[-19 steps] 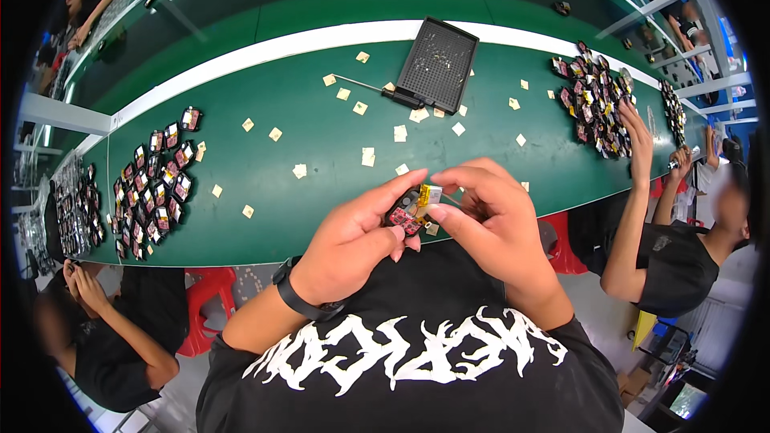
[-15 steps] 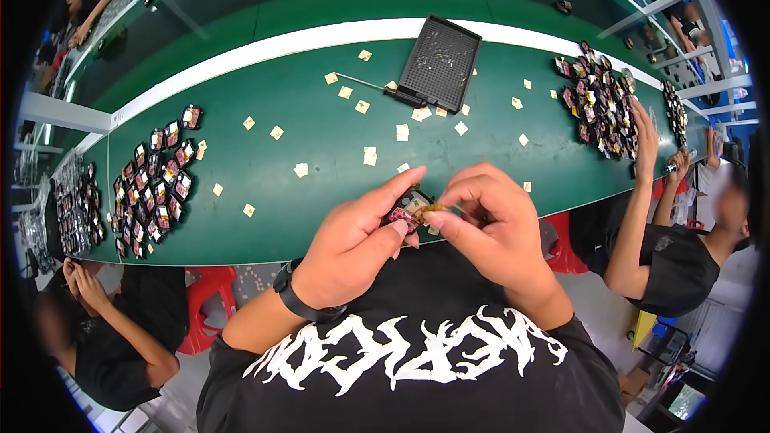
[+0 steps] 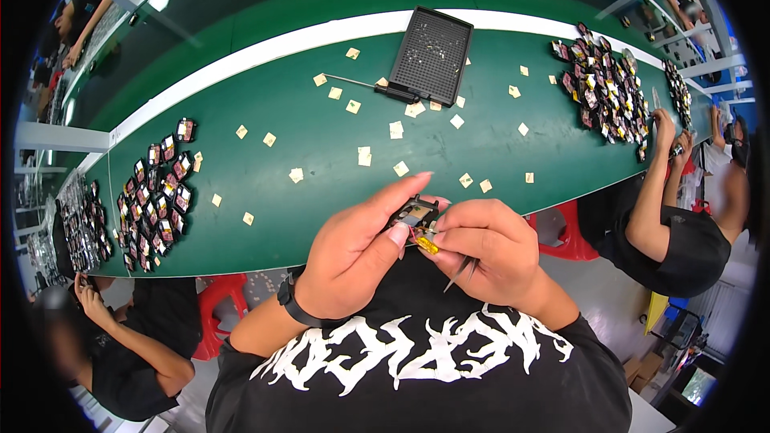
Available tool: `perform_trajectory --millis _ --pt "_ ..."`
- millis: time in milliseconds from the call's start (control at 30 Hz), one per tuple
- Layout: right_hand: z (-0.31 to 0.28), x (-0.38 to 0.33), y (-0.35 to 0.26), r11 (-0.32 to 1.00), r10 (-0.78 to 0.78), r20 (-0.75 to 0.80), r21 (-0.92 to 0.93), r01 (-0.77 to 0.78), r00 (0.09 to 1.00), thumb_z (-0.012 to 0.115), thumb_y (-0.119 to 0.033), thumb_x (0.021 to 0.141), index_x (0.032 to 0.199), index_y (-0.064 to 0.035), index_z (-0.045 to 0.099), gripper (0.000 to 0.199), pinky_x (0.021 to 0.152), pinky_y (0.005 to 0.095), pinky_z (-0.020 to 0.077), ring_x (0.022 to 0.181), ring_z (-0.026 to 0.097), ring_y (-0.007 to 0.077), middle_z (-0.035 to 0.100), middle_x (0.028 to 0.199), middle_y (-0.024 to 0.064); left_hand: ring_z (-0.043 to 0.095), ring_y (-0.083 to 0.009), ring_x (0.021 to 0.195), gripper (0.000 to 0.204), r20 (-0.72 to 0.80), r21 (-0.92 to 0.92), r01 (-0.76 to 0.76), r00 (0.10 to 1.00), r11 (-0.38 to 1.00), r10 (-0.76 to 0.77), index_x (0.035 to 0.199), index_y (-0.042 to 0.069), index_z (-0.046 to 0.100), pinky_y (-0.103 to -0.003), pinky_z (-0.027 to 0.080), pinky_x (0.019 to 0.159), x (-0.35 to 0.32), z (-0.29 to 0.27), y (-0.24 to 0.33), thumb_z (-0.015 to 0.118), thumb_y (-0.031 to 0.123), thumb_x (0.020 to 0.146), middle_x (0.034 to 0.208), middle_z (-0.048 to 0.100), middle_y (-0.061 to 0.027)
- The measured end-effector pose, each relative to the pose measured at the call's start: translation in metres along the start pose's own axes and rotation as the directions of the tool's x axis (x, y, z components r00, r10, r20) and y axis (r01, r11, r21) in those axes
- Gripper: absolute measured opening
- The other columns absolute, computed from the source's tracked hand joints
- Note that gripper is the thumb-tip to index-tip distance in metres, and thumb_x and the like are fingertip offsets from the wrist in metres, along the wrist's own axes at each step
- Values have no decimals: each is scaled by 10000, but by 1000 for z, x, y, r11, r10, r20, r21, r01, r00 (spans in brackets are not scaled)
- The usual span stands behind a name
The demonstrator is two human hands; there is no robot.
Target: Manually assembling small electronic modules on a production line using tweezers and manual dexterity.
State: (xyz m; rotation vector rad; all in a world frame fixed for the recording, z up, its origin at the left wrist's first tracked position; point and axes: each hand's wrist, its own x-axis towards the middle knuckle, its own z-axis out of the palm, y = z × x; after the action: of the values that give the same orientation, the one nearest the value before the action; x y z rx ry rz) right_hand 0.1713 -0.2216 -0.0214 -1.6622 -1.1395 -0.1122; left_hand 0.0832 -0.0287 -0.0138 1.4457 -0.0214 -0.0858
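My left hand (image 3: 353,248), a black band at its wrist, is closed around a small black electronic device (image 3: 417,212) just over the table's near edge. Thin red wires come out of the device, with a small yellow-wrapped part (image 3: 428,245) hanging at its near side. My right hand (image 3: 489,252) has its thumb and fingertips pinched close by the wires and the yellow part. A thin pointed metal tool, seemingly tweezers (image 3: 459,271), sticks out below its fingers. The fingertips hide what exactly they pinch at the device.
Pale square pieces (image 3: 396,130) lie scattered over the green table (image 3: 305,112). Beyond them is a black gridded tray (image 3: 429,56), a thin screwdriver-like rod (image 3: 349,80) beside it. Piles of similar devices stand left (image 3: 152,200) and right (image 3: 605,96). People sit at both sides.
The device has tilted in my left hand, and the yellow part now hangs lower. My right hand's fingers have curled in, with the metal tool now pointing down toward me. The view has shifted slightly.
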Motion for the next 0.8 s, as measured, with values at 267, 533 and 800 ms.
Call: perform_trajectory --millis 267,533,800 --pt "-17 11 -8 985 158 102 53 -164 982 786 -4 804 1010 4 677 234 668 349 561 751 674 263 673 968 111 687 -280 1126 474 -26 142 -65 997 988 70 1500 -39 432 -340 493 1007 2 1 0 444 -4 1028 1300 666 -189" --pt "-12 -4 -13 777 515 251 267 -570 820 628 -9 976 1158 9 505 221 636 308 534 676 675 183 701 843 116 697 -335 1089 487 -65 320 -163 979 933 194 1491 -50 434 -386 522 968 8 6 -8 474 -36 1006 1271 666 -229" --pt "-12 12 -5 45 694 539 630 -776 478 596 -35 1014 963 -69 405 200 443 224 395 500 523 63 689 788 135 701 -337 1007 482 23 514 -283 948 810 317 1491 -44 442 -388 538 916 13 3 -12 479 -27 1011 1236 675 -227"
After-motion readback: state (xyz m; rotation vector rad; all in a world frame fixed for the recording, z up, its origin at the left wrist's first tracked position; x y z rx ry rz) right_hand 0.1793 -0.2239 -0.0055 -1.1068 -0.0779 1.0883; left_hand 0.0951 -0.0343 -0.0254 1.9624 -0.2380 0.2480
